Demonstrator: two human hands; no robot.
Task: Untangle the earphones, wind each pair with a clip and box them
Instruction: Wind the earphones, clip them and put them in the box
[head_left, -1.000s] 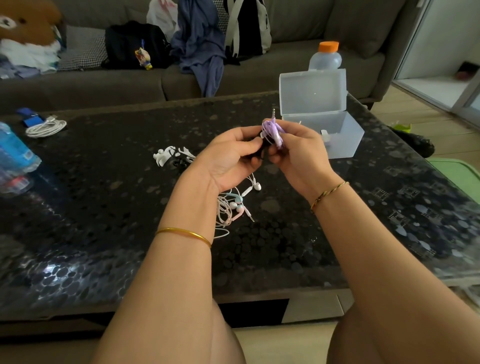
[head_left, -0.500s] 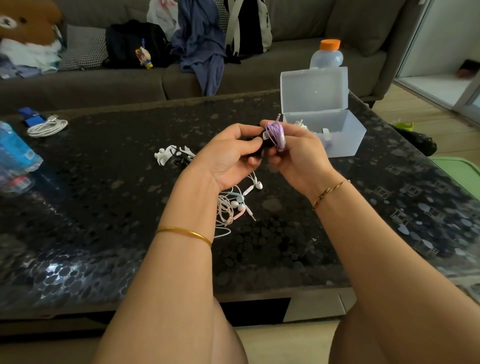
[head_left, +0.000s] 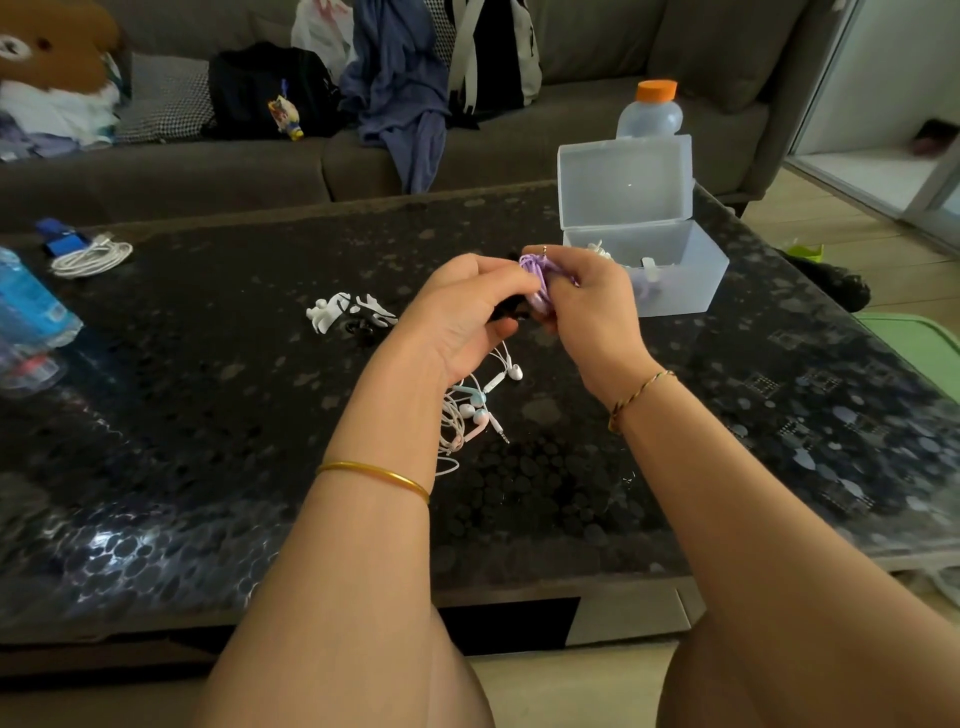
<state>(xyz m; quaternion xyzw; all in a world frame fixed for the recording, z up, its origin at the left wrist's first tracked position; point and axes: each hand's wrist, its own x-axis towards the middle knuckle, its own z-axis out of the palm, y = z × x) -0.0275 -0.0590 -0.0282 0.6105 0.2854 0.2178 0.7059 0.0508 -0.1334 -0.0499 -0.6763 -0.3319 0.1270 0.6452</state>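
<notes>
The right hand (head_left: 587, 306) pinches a coiled purple earphone cable (head_left: 540, 273), bunching its loops for fastening; the left hand (head_left: 467, 312) grips a black clip (head_left: 511, 314) against it. A translucent open box (head_left: 680, 283) stands just beyond.

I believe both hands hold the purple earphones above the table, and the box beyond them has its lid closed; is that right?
Not quite: the head view shows the lid of the box standing open, not closed. The rest holds: the left hand and the right hand hold the purple earphones above the table.
</notes>
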